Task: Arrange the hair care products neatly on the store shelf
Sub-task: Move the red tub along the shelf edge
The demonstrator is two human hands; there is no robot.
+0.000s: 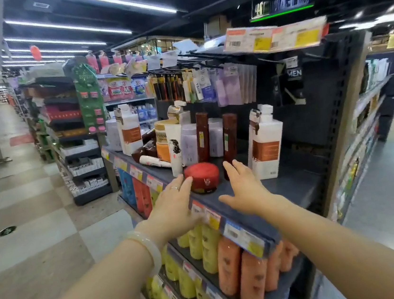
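Both your forearms enter from the bottom of the frame and reach up toward the centre. Your left forearm comes from the lower left corner and your right forearm from the lower right corner, so the two arms converge. Your left hand [173, 208] lies a little left of the centre, back of the hand facing up, fingers straight and close together, pointing to the upper right. Your right hand [244, 187] lies just right of the centre, also back up, fingers extended and slightly spread, thumb stretched out to the left. The two hands are near each other but apart. Neither hand grips anything.
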